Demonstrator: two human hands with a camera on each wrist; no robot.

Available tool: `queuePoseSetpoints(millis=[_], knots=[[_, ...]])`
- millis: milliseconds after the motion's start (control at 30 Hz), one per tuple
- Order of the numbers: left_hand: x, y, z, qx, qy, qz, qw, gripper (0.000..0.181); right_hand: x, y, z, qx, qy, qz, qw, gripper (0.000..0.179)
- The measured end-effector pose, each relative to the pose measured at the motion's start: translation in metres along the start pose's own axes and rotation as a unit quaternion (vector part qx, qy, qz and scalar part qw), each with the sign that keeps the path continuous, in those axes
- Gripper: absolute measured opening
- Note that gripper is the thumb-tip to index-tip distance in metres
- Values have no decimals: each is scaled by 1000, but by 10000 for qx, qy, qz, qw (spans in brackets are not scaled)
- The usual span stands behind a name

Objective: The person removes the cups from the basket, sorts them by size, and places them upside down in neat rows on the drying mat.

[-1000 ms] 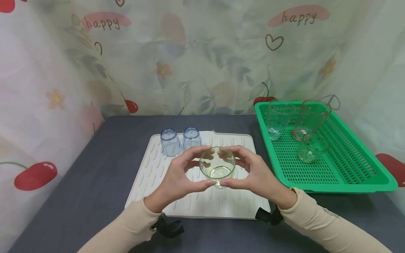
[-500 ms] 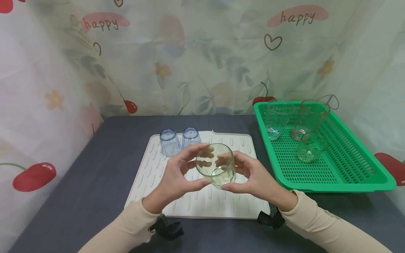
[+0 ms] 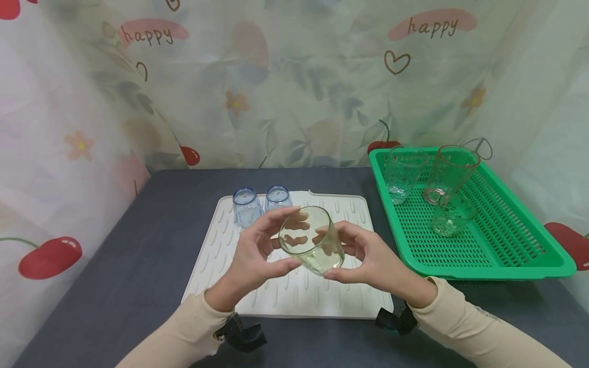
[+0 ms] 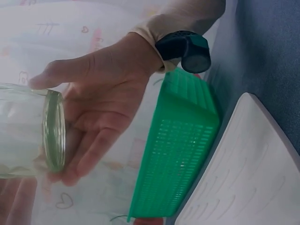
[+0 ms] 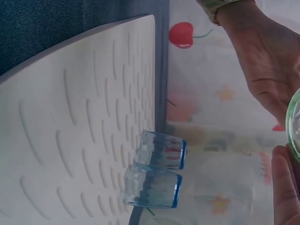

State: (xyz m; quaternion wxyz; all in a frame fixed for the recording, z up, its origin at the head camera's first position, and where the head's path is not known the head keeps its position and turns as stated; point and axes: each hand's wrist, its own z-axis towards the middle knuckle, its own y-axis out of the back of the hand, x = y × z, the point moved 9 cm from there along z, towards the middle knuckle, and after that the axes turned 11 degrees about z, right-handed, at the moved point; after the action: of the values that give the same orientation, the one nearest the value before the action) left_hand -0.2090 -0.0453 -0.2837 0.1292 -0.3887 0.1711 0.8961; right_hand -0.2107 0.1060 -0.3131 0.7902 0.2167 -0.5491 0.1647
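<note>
A pale green drinking glass (image 3: 319,258) is held above the white ridged mat (image 3: 285,299), tilted with its mouth up and to the left. My left hand (image 3: 257,250) grips it near the rim, thumb in front and fingers behind. The right hand (image 3: 370,255) holds the lower part near the base, its thumb underneath. In the left wrist view the thick base of the glass (image 4: 55,131) lies against the palm of the right hand (image 4: 105,93). Only part of the green rim (image 5: 293,126) shows in the right wrist view, close to the left hand (image 5: 265,61).
Two blue-edged glasses (image 3: 247,207) stand side by side on the mat's back left corner. To the right, a green perforated basket (image 3: 488,273) carries a clear tall glass (image 3: 400,176), a pink-rimmed glass (image 3: 448,174) and a short glass (image 3: 453,217). Printed curtains (image 3: 294,92) enclose the dark table (image 3: 124,266).
The green glass has tipped from facing me nearly head-on to leaning left, its base swinging right. My left hand has shifted slightly left, and the right hand's fingers have slid toward the base.
</note>
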Motion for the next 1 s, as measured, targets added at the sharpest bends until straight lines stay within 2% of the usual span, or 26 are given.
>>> queuePoseSetpoints(millis=[167, 300, 400, 500, 733, 900, 1000], knots=[[0, -2, -1, 148, -124, -66, 9998, 79, 6, 3, -3, -7, -18, -198, 9998, 52], [-2, -3, -1, 380, -294, 289, 9984, 80, 12, 7, -5, -12, 66, -365, 9993, 55], [-3, -4, -1, 488, -268, 538, 9970, 80, 17, 12, -6, -79, 68, -462, 9989, 56], [1, -4, -3, 493, -59, 687, 9964, 82, 23, 17, -7, -162, 72, -471, 9987, 55], [21, -7, -10, 441, 764, 820, 9927, 82, 40, 24, -1, -281, 355, -475, 9978, 52], [29, -10, -14, 616, 999, 1014, 9879, 82, 48, 26, 6, -291, 428, -470, 9976, 54], [31, -8, -17, 809, 1085, 1339, 9817, 88, 52, 28, 11, -326, 392, -515, 9974, 55]])
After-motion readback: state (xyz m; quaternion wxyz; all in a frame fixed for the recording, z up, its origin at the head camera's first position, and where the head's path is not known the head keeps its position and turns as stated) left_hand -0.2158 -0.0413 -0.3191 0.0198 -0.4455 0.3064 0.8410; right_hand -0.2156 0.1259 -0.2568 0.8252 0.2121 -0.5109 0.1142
